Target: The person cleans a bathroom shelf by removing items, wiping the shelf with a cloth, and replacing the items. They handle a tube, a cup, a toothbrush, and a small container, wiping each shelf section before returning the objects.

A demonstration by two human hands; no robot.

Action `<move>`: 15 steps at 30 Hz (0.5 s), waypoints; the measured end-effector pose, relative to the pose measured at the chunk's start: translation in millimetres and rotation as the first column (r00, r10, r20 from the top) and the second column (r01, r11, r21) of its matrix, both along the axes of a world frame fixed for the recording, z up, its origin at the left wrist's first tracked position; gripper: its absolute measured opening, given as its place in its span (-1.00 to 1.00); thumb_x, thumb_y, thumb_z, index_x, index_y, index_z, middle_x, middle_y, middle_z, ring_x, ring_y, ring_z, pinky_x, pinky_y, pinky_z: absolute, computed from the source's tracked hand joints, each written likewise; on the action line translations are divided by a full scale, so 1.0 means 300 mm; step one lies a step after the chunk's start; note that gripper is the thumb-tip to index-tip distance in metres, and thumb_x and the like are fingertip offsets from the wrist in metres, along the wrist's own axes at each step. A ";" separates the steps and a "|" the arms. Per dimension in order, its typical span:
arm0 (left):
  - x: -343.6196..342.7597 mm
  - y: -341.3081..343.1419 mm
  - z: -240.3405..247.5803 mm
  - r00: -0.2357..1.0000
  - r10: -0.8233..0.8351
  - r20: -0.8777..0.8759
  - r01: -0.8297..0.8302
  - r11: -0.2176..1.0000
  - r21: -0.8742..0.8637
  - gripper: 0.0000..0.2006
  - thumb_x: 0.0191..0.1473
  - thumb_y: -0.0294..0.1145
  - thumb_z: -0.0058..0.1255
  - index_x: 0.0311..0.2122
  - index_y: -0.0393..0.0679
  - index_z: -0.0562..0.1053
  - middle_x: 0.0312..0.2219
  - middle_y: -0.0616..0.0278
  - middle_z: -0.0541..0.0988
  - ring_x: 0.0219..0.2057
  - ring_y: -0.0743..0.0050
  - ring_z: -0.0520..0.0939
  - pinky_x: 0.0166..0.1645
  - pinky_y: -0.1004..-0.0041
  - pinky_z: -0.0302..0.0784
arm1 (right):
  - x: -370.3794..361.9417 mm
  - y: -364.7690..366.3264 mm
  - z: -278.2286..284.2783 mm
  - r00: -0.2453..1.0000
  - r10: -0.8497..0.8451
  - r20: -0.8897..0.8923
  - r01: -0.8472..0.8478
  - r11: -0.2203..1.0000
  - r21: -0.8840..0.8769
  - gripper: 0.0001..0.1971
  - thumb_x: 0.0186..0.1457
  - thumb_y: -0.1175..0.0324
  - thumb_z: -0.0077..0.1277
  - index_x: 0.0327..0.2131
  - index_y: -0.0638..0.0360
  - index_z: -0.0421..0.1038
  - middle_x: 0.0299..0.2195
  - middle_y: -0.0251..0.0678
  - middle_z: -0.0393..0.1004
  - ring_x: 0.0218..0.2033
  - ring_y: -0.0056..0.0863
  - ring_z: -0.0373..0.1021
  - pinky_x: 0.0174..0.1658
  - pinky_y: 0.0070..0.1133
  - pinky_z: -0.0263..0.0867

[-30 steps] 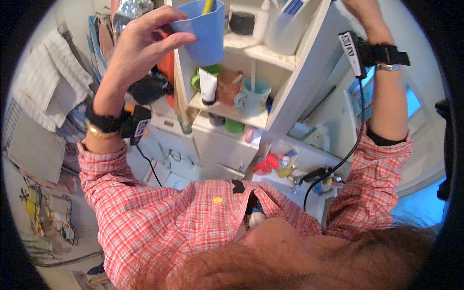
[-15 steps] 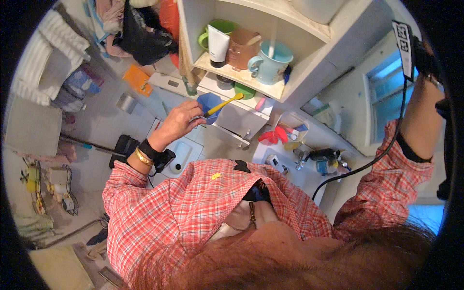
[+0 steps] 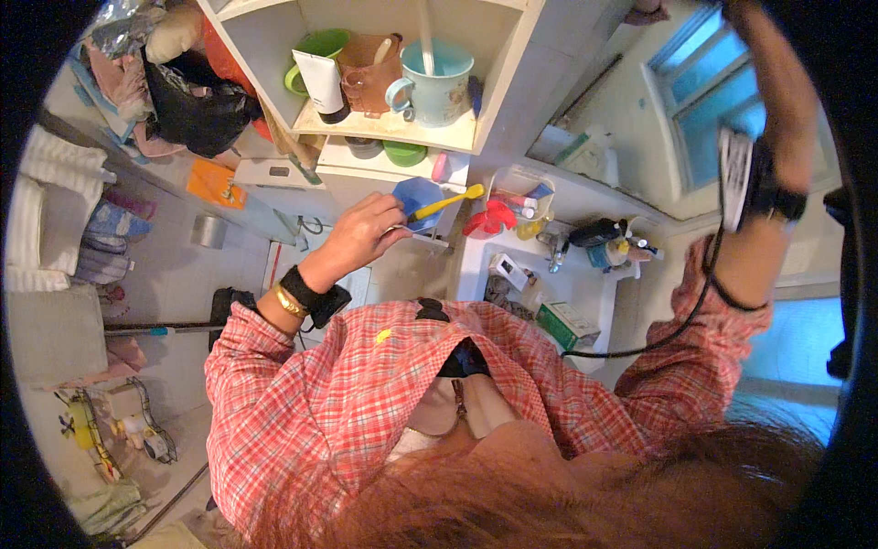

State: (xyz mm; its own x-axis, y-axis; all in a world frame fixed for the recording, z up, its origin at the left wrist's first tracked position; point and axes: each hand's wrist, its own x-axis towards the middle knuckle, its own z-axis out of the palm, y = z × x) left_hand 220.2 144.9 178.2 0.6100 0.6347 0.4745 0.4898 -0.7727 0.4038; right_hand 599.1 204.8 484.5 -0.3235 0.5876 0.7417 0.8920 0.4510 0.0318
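Note:
My left hand (image 3: 361, 236) is closed round the edge of a blue cup (image 3: 418, 194) with angular sides. A yellow toothbrush (image 3: 448, 202) leans out of it, its head pointing right. Cup and hand are in front of a white shelf unit. At the upper right my right hand (image 3: 779, 101) reaches up past a black wrist strap. It is blurred, and its fingers run off the top edge, so whether it holds anything is hidden. A white device (image 3: 734, 178) with a black cable (image 3: 690, 316) sits at that wrist.
A light blue mug (image 3: 437, 91), a brown cup (image 3: 370, 78), a green cup (image 3: 325, 53) and a white tube (image 3: 320, 84) stand on the shelf. The sink (image 3: 476, 274) is to the right, with bottles and a green-and-white box (image 3: 569, 322) around it. A mirror (image 3: 631, 119) hangs beyond.
My view has turned, so the shelf and mugs appear farther left and more of the sink shows. My right hand has risen toward the top edge. The left hand still holds the cup.

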 end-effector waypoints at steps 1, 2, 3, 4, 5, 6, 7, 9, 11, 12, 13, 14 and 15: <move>0.017 0.014 -0.004 1.000 -0.019 -0.014 0.019 1.000 0.003 -0.81 -0.12 -0.41 0.21 -0.41 -0.20 0.45 -0.40 0.20 0.46 -0.33 0.16 0.49 -0.26 0.31 0.46 | 0.027 -0.023 -0.078 1.000 -0.016 0.017 0.017 0.994 -0.104 -0.57 -0.02 0.39 0.06 -0.02 0.19 0.34 -0.02 -0.26 0.43 -0.08 -0.41 0.39 -0.08 -0.51 0.35; 0.032 0.027 -0.007 0.999 -0.040 -0.030 0.041 0.999 0.008 -0.82 -0.12 -0.41 0.20 -0.41 -0.19 0.44 -0.40 0.20 0.45 -0.33 0.16 0.49 -0.26 0.31 0.47 | 0.044 -0.052 -0.174 0.997 0.078 -0.007 -0.078 0.963 -0.257 -0.57 -0.03 0.38 0.06 -0.02 0.19 0.34 -0.02 -0.27 0.44 -0.08 -0.43 0.40 -0.08 -0.52 0.35; 0.050 0.039 -0.012 0.999 -0.036 -0.027 0.036 0.999 0.019 -0.83 -0.12 -0.42 0.20 -0.41 -0.19 0.44 -0.41 0.20 0.44 -0.33 0.16 0.49 -0.26 0.32 0.47 | 0.051 -0.083 -0.277 0.974 0.227 -0.012 -0.215 0.904 -0.370 -0.48 -0.06 0.37 0.10 0.04 0.15 0.26 -0.06 -0.21 0.45 -0.11 -0.32 0.40 -0.10 -0.46 0.35; 0.071 0.048 -0.021 0.999 -0.033 -0.022 0.033 0.999 0.027 -0.84 -0.12 -0.42 0.19 -0.42 -0.18 0.44 -0.42 0.20 0.43 -0.33 0.16 0.48 -0.27 0.32 0.47 | 0.033 -0.124 -0.421 0.945 0.325 0.046 -0.258 0.821 -0.509 -0.38 -0.10 0.35 0.13 0.10 0.11 0.18 -0.10 -0.14 0.46 -0.14 -0.22 0.41 -0.11 -0.40 0.36; 0.096 0.053 -0.036 0.999 -0.031 -0.014 0.032 0.999 0.031 -0.84 -0.12 -0.43 0.19 -0.43 -0.18 0.44 -0.44 0.20 0.43 -0.34 0.17 0.48 -0.27 0.32 0.47 | 0.007 -0.169 -0.559 0.905 0.424 0.028 -0.302 0.688 -0.660 -0.27 -0.13 0.33 0.16 0.16 0.07 0.11 -0.14 -0.08 0.47 -0.17 -0.12 0.42 -0.12 -0.35 0.36; 0.123 0.060 -0.055 0.998 -0.041 -0.040 0.042 0.999 0.017 -0.85 -0.13 -0.44 0.18 -0.44 -0.17 0.43 -0.44 0.20 0.42 -0.34 0.17 0.47 -0.28 0.32 0.47 | -0.026 -0.214 -0.698 0.886 0.462 -0.052 -0.309 0.503 -0.807 -0.17 -0.16 0.31 0.20 0.22 0.02 0.03 -0.17 -0.01 0.48 -0.20 -0.02 0.42 -0.14 -0.29 0.36; 0.151 0.067 -0.079 0.996 -0.057 -0.069 0.058 0.998 0.002 -0.85 -0.13 -0.44 0.18 -0.44 -0.17 0.43 -0.45 0.20 0.42 -0.35 0.17 0.47 -0.28 0.32 0.47 | -0.065 -0.255 -0.835 0.910 0.407 -0.077 -0.256 0.406 -0.877 -0.06 -0.20 0.29 0.23 0.29 -0.02 -0.05 -0.21 0.05 0.48 -0.23 0.08 0.43 -0.15 -0.23 0.37; 0.200 0.091 -0.144 0.990 -0.102 -0.101 0.100 0.995 -0.024 -0.85 -0.15 -0.45 0.17 -0.46 -0.17 0.41 -0.46 0.20 0.40 -0.36 0.17 0.46 -0.29 0.32 0.47 | -0.133 -0.312 -1.071 0.960 0.263 -0.091 -0.162 0.263 -0.951 -0.08 -0.15 0.24 0.21 0.29 -0.02 -0.07 -0.42 0.07 0.50 -0.34 0.05 0.46 -0.27 -0.23 0.37; 0.251 0.092 -0.236 0.985 -0.138 -0.108 0.134 0.990 -0.038 -0.85 -0.16 -0.46 0.15 -0.48 -0.16 0.40 -0.47 0.20 0.39 -0.36 0.17 0.46 -0.29 0.32 0.47 | -0.171 -0.366 -1.244 0.960 0.152 -0.235 -0.275 0.354 -0.894 -0.08 -0.12 0.21 0.21 0.30 -0.01 -0.09 -0.54 0.11 0.47 -0.42 0.01 0.47 -0.35 -0.26 0.36; 0.261 0.096 -0.283 0.975 -0.187 -0.121 0.179 0.981 -0.075 -0.86 -0.15 -0.46 0.15 -0.49 -0.16 0.39 -0.47 0.20 0.39 -0.36 0.17 0.46 -0.30 0.32 0.47 | -0.188 -0.388 -1.311 0.955 0.062 -0.289 -0.289 0.399 -0.870 -0.07 -0.11 0.24 0.21 0.30 -0.03 -0.12 -0.44 0.06 0.50 -0.40 -0.02 0.48 -0.36 -0.29 0.37; 0.266 0.100 -0.332 0.962 -0.240 -0.130 0.226 0.968 -0.113 -0.86 -0.15 -0.47 0.14 -0.49 -0.16 0.39 -0.47 0.20 0.39 -0.36 0.16 0.46 -0.30 0.32 0.47 | -0.199 -0.410 -1.367 0.934 0.023 -0.357 -0.328 0.449 -0.831 -0.06 -0.13 0.27 0.22 0.30 -0.04 -0.10 -0.41 0.03 0.51 -0.38 -0.02 0.47 -0.33 -0.29 0.38; 0.274 0.098 -0.382 0.947 -0.292 -0.136 0.272 0.951 -0.147 -0.86 -0.15 -0.47 0.13 -0.50 -0.16 0.38 -0.48 0.20 0.39 -0.36 0.16 0.46 -0.30 0.32 0.47 | -0.210 -0.430 -1.418 0.908 -0.020 -0.419 -0.356 0.491 -0.795 -0.06 -0.14 0.29 0.23 0.31 -0.05 -0.09 -0.37 0.00 0.52 -0.37 -0.03 0.47 -0.31 -0.30 0.39; 0.287 0.089 -0.433 0.943 -0.303 -0.141 0.280 0.946 -0.161 -0.86 -0.15 -0.48 0.12 -0.50 -0.16 0.37 -0.49 0.20 0.38 -0.37 0.15 0.46 -0.31 0.31 0.46 | -0.220 -0.448 -1.464 0.869 -0.043 -0.492 -0.393 0.545 -0.741 -0.05 -0.16 0.32 0.23 0.31 -0.06 -0.08 -0.33 -0.02 0.52 -0.35 -0.03 0.47 -0.29 -0.30 0.39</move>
